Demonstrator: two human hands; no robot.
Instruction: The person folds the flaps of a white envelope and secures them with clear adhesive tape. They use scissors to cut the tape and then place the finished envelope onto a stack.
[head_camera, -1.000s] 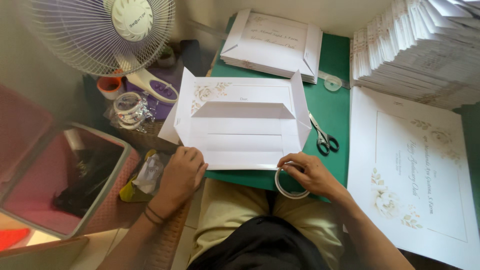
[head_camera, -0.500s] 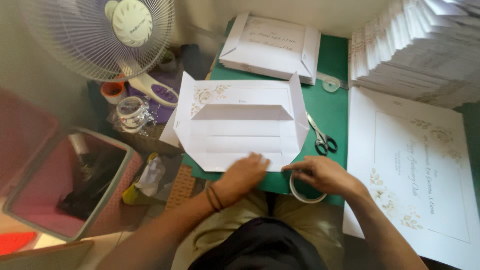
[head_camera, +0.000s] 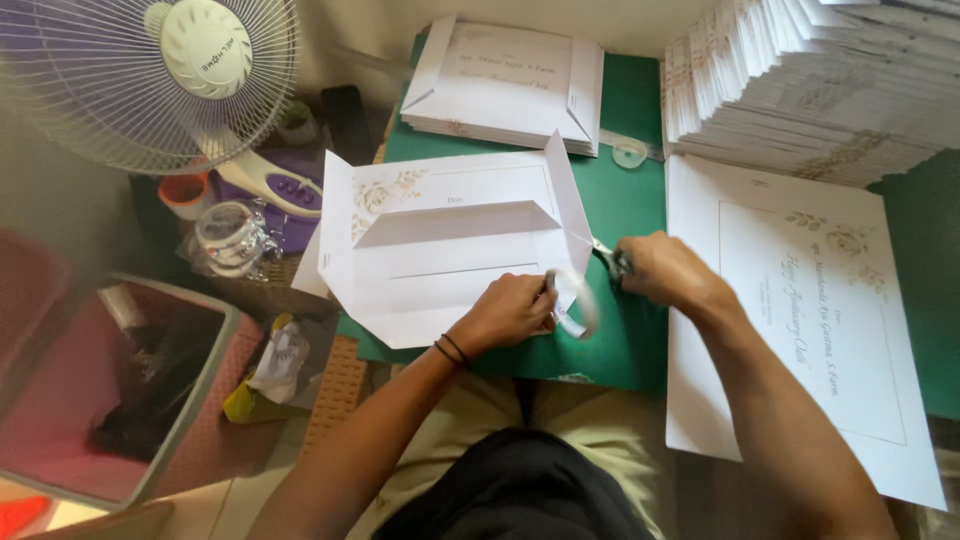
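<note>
The folded white card sheet lies at the centre of the frame on the green mat, its side flaps turned up and one long flap folded inward; by appearance it is light, fairly stiff along the creases, easily dented or marked, and best taken at a flat panel or a folded edge rather than a loose flap.

The roll of clear tape sits at the sheet's lower right edge, blurred; it is a light rigid ring, likely sticky at its free end, best gripped through or around the ring.

The left hand rests on the lower right part of the sheet, fingers curled and closed about the tape roll, pressing down on the card; a dark band circles its wrist.

The right hand is just right of the sheet, fingers closed around the scissors, whose blades point toward the tape; how far the blades are apart cannot be told.

Further out: a stack of folded sheets at upper centre; a tall pile of flat printed cards at upper right; a large flat printed sheet at right; a desk fan at upper left; a pink bin at lower left.
</note>
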